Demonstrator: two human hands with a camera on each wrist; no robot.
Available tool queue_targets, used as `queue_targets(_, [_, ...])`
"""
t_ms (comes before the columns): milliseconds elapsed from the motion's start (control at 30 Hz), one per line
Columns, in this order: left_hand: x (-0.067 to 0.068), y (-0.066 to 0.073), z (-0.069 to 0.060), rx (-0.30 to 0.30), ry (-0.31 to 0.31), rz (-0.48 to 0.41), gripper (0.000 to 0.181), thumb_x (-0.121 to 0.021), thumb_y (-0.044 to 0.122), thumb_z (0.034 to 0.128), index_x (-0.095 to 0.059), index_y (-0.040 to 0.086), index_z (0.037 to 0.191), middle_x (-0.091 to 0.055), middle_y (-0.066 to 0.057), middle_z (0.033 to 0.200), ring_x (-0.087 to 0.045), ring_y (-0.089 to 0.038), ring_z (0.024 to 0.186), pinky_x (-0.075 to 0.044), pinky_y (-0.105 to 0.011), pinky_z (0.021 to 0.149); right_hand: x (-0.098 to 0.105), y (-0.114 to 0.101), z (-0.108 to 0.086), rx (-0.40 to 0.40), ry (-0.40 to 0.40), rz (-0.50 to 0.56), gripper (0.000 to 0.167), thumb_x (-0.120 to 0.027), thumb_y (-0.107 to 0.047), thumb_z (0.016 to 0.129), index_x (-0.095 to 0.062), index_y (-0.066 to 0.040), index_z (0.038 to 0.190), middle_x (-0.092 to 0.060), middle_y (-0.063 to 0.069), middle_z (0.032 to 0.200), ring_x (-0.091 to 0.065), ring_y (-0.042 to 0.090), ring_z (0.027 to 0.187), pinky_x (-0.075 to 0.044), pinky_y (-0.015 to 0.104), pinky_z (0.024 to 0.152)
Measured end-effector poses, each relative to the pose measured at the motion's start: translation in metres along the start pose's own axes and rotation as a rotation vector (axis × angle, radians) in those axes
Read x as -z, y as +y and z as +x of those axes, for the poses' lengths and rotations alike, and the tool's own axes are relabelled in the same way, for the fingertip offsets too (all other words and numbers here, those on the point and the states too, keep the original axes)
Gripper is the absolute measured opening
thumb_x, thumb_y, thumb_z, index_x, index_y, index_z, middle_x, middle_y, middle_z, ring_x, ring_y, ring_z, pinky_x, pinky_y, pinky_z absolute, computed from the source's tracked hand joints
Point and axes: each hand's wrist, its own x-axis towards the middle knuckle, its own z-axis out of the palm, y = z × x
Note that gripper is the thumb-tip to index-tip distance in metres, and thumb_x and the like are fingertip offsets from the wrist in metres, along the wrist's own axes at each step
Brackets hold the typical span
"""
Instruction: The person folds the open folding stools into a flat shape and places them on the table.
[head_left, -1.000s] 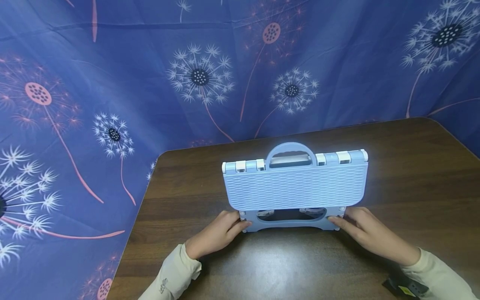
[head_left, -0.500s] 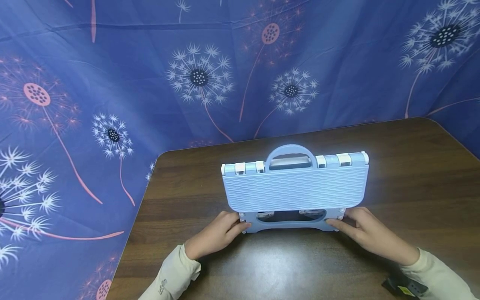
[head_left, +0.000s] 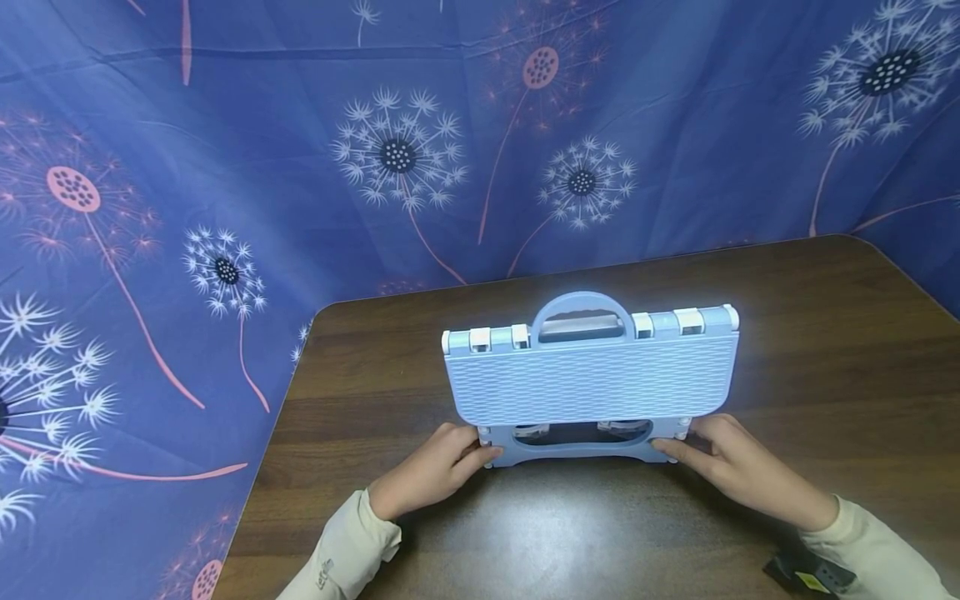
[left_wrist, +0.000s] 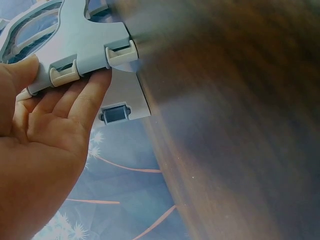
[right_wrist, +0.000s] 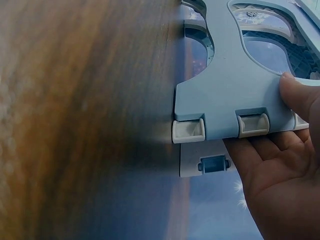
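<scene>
A light blue plastic folding step stool (head_left: 592,379) stands on the wooden table, its textured panel facing me and an arched handle (head_left: 583,302) at the top. White hinge pieces line its upper edge. My left hand (head_left: 431,471) grips the left edge of the lower leg panel, thumb in front and fingers behind. On the opposite edge, my right hand (head_left: 738,467) holds on the same way. Close up, the leg panel (left_wrist: 87,37) in the left wrist view has cream hinge clips beside the fingers. In the right wrist view, the thumb presses the leg panel (right_wrist: 225,90) near its oval cutout.
A brown wood-grain table (head_left: 525,533) lies under the stool. Behind and to the left hangs a blue cloth (head_left: 285,125) printed with dandelions. A black strap-like item with a yellow label (head_left: 810,575) is by the right sleeve.
The stool's upper edge and handle have tipped very slightly toward me. Both hands keep their hold in nearly the same place.
</scene>
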Motion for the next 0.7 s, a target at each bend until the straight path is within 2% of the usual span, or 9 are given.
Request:
queue_targets(133, [0.0000, 0.0004, 0.0003, 0.002, -0.003, -0.003, 0.021, -0.052, 0.030, 0.1053, -0.062, 0.012, 0.109, -0.038, 0.012, 0.067, -0.033, 0.002, 0.057, -0.032, -0.017, 0.051, -0.0001, 0.0001, 0.0000, -0.007, -0.007, 0.000, 0.026, -0.071, 0.006, 0.087, -0.063, -0.018, 0.092, -0.046, -0.019, 0.070, -0.042, -0.003, 0.058, -0.038, 0.018, 0.049])
queue_targets(233, [0.0003, 0.0009, 0.0004, 0.002, -0.002, -0.002, 0.020, -0.053, 0.029, 0.1051, -0.062, 0.012, 0.108, -0.039, 0.013, 0.067, -0.034, 0.002, 0.057, -0.032, -0.017, 0.051, -0.0002, 0.0004, 0.0002, -0.007, -0.004, -0.003, 0.027, -0.071, 0.006, 0.087, -0.062, -0.019, 0.090, -0.046, -0.019, 0.070, -0.041, -0.003, 0.058, -0.038, 0.018, 0.049])
queue_targets(333, [0.0005, 0.0016, 0.0006, 0.001, 0.000, -0.001, 0.019, -0.053, 0.029, 0.1050, -0.062, 0.012, 0.106, -0.039, 0.013, 0.068, -0.034, 0.002, 0.057, -0.032, -0.017, 0.051, -0.0001, 0.0008, 0.0001, -0.002, 0.000, 0.000, 0.028, -0.071, 0.007, 0.086, -0.064, -0.016, 0.101, -0.051, -0.017, 0.077, -0.044, -0.002, 0.061, -0.039, 0.019, 0.051])
queue_targets(467, [0.0003, 0.0017, 0.0007, -0.001, 0.001, 0.007, 0.025, -0.053, 0.029, 0.1049, -0.058, 0.012, 0.087, -0.037, 0.013, 0.066, -0.033, 0.002, 0.056, -0.031, -0.016, 0.050, 0.0002, 0.0014, -0.0003, 0.008, -0.001, 0.006, 0.035, -0.071, 0.009, 0.085, -0.064, -0.012, 0.113, -0.059, -0.014, 0.088, -0.048, 0.000, 0.066, -0.042, 0.019, 0.055])
queue_targets(567, [0.0001, 0.0015, 0.0006, -0.002, 0.002, 0.015, 0.034, -0.053, 0.030, 0.1048, -0.050, 0.014, 0.075, -0.035, 0.013, 0.063, -0.031, 0.003, 0.054, -0.030, -0.016, 0.049, 0.0001, 0.0021, -0.0006, 0.012, -0.004, 0.010, 0.037, -0.071, 0.010, 0.085, -0.064, -0.010, 0.115, -0.062, -0.012, 0.092, -0.049, 0.001, 0.068, -0.042, 0.019, 0.057])
queue_targets(700, [-0.0002, 0.0005, 0.0003, -0.003, 0.006, 0.014, 0.037, -0.053, 0.031, 0.1047, -0.047, 0.016, 0.071, -0.034, 0.013, 0.062, -0.030, 0.003, 0.053, -0.030, -0.016, 0.048, -0.0002, 0.0029, -0.0003, 0.020, -0.004, 0.015, 0.038, -0.071, 0.010, 0.085, -0.063, -0.009, 0.117, -0.062, -0.011, 0.095, -0.049, 0.001, 0.068, -0.042, 0.018, 0.057])
